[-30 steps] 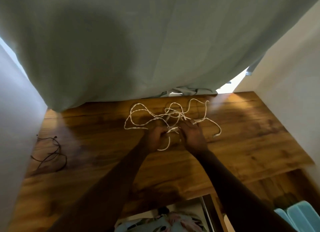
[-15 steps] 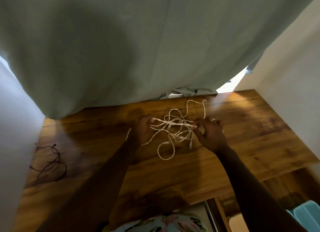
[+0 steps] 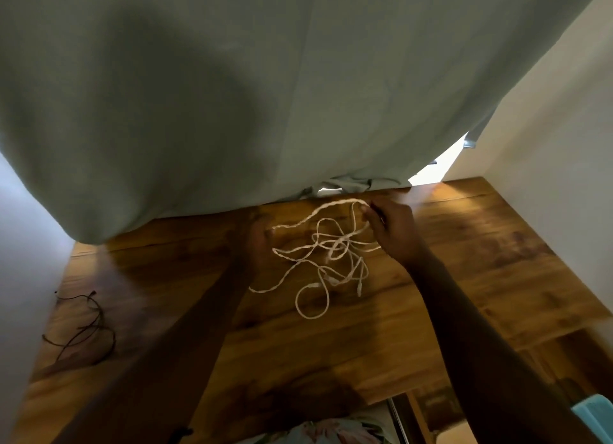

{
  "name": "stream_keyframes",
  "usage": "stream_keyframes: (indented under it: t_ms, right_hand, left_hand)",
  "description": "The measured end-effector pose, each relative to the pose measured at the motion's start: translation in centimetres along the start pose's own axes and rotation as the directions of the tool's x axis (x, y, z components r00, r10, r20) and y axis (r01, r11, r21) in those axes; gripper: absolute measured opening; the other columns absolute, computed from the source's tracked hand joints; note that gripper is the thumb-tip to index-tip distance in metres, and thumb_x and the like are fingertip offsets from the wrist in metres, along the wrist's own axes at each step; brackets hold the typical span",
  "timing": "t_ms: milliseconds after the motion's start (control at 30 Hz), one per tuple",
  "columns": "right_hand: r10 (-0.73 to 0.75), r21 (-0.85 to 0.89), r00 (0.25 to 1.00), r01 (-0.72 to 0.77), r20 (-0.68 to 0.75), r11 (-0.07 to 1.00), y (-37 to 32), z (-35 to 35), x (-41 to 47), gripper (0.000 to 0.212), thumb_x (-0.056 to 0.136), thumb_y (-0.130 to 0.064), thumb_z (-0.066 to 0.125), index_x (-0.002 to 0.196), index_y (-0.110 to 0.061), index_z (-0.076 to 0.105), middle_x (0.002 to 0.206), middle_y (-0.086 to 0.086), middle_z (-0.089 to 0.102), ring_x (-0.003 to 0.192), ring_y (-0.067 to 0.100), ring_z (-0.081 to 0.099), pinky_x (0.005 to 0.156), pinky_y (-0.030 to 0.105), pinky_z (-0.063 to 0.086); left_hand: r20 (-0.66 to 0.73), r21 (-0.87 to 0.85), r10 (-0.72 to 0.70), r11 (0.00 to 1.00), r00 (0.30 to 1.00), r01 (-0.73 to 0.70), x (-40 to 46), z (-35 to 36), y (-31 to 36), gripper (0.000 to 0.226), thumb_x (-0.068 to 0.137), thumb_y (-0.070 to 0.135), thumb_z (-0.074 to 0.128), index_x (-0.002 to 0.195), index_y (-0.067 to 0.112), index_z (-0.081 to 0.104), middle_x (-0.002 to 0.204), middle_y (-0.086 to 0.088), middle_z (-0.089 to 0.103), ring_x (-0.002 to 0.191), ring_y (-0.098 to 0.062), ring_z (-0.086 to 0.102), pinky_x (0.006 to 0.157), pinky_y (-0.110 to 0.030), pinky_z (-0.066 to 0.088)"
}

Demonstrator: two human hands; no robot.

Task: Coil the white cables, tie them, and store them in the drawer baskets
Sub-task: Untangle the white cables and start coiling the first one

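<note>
Scene: A person stands over a wooden worktop, both forearms reaching toward a pale green curtain that hangs to its far edge.
White cables: A loose tangle lying mid-worktop between the two hands, with one strand lifted and stretched across the top and a loop trailing toward the person.
Left hand: In shadow at the left end of the raised strand; its fingers appear curled at the cable, though the grip itself is too dark to tell for certain.
Right hand: Fingers pinched on the far right end of the same strand, held up near the curtain hem.
Step in hand: By the look of it, untangling and drawing out a length before any coil is formed; no coil, no tie, nothing stored yet.
Next move: Likely calls for freeing the strand from the knot below, then winding it in even loops around one hand while the other feeds slack.
Risk: Pulling hard could tighten the snarl.
Also in view: A thin dark cable lies at the worktop's left edge, well apart; a light blue container corner shows at the lower right.
</note>
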State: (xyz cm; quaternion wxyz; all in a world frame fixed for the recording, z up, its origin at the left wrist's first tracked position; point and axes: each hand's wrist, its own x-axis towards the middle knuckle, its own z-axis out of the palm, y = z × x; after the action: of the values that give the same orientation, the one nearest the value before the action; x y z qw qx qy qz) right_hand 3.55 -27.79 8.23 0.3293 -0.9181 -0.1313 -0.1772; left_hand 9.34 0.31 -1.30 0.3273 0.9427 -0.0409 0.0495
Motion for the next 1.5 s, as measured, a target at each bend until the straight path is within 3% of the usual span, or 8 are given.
stream_keyframes:
  t_ms: [100, 267, 433, 600, 733, 833, 1233, 1500]
  right_hand:
    - [-0.009, 0.008, 1.000, 0.009, -0.015, 1.000, -1.8, 0.1, 2.8, 0.014, 0.101, -0.032, 0.054, 0.098, -0.025, 0.066, 0.073, -0.006, 0.064, 0.065, 0.008, 0.062, 0.061, 0.030, 0.050]
    - [0.098, 0.150, 0.990, -0.082, -0.103, 0.985, -4.1, 1.1, 5.7, 0.017, 0.094, -0.028, 0.067, 0.097, -0.015, 0.077, 0.068, -0.009, 0.070, 0.063, 0.007, 0.067, 0.063, 0.028, 0.053]
    - [0.274, 0.428, 0.953, -0.196, -0.127, 0.882, -6.1, 1.4, 6.7, 0.015, 0.093, -0.027, 0.070, 0.094, -0.013, 0.077, 0.062, 0.000, 0.070, 0.054, 0.012, 0.064, 0.059, 0.028, 0.052]
    - [0.406, 0.641, 0.899, -0.216, -0.164, 0.736, -7.7, -0.2, 7.3, 0.018, 0.095, -0.019, 0.068, 0.095, -0.003, 0.075, 0.063, 0.009, 0.064, 0.043, 0.007, 0.050, 0.046, 0.021, 0.042]
    - [0.479, 0.749, 0.868, -0.230, -0.131, 0.622, -8.4, -0.5, 7.7, 0.026, 0.097, -0.017, 0.064, 0.101, 0.008, 0.071, 0.066, 0.013, 0.059, 0.041, 0.008, 0.046, 0.041, 0.020, 0.040]
    - [0.484, 0.784, 0.870, -0.234, -0.094, 0.575, -8.3, 0.0, 7.7, 0.028, 0.097, -0.019, 0.065, 0.100, 0.008, 0.071, 0.065, 0.012, 0.059, 0.044, 0.012, 0.045, 0.043, 0.023, 0.040]
    - [0.550, 0.840, 0.835, -0.305, 0.010, 0.448, -6.3, 1.6, 5.1, 0.016, 0.096, -0.022, 0.066, 0.092, -0.008, 0.073, 0.071, 0.008, 0.063, 0.055, 0.013, 0.050, 0.052, 0.027, 0.045]
    - [0.383, 0.647, 0.902, -0.416, 0.201, 0.639, -4.6, 2.8, 1.6, 0.044, 0.103, -0.051, 0.042, 0.119, -0.021, 0.069, 0.113, 0.006, 0.074, 0.108, 0.024, 0.070, 0.091, 0.044, 0.055]
  left_hand:
    - [-0.107, 0.081, 0.040, 0.996, 0.993, -0.031, -2.1, 0.0, 3.4, 0.047, 0.094, 0.025, 0.063, 0.137, 0.013, 0.052, 0.142, -0.016, 0.050, 0.131, -0.036, 0.046, 0.107, -0.049, 0.034]
    - [0.090, -0.369, 0.362, 0.878, 0.928, -0.307, -4.9, 0.4, 8.6, 0.025, 0.098, 0.039, 0.054, 0.116, 0.022, 0.059, 0.102, 0.009, 0.059, 0.093, -0.002, 0.059, 0.075, -0.020, 0.045]
    - [0.040, -0.489, 0.165, 0.863, 0.985, -0.125, -5.4, 1.4, 9.9, 0.044, 0.080, 0.039, 0.077, 0.109, 0.039, 0.044, 0.108, 0.011, 0.055, 0.098, -0.006, 0.058, 0.078, -0.028, 0.054]
    - [0.066, -0.401, -0.137, 0.903, 0.988, 0.152, -4.0, 1.6, 8.6, 0.037, 0.079, 0.035, 0.078, 0.100, 0.026, 0.049, 0.103, 0.002, 0.063, 0.093, -0.013, 0.061, 0.068, -0.027, 0.052]
    - [0.280, -0.496, -0.093, 0.838, 0.956, 0.226, -3.9, 1.9, 8.4, 0.039, 0.086, 0.032, 0.073, 0.118, 0.019, 0.056, 0.107, 0.005, 0.061, 0.095, -0.010, 0.058, 0.062, -0.016, 0.040]
    - [0.330, -0.576, -0.027, 0.786, 0.943, 0.224, -3.8, 1.8, 9.0, 0.016, 0.094, 0.030, 0.063, 0.102, 0.018, 0.065, 0.103, -0.002, 0.068, 0.091, -0.015, 0.065, 0.066, -0.021, 0.047]
    - [0.501, -0.858, -0.208, 0.009, 0.840, 0.513, -2.2, 0.8, 9.7, 0.007, 0.096, 0.017, 0.061, 0.100, 0.017, 0.056, 0.122, -0.007, 0.068, 0.113, -0.023, 0.064, 0.096, -0.046, 0.049]
    - [0.459, -0.888, -0.197, -0.146, 0.867, 0.437, -0.7, -0.7, 10.5, 0.019, 0.095, -0.002, 0.054, 0.109, 0.008, 0.045, 0.100, -0.018, 0.069, 0.087, -0.030, 0.072, 0.077, -0.040, 0.059]
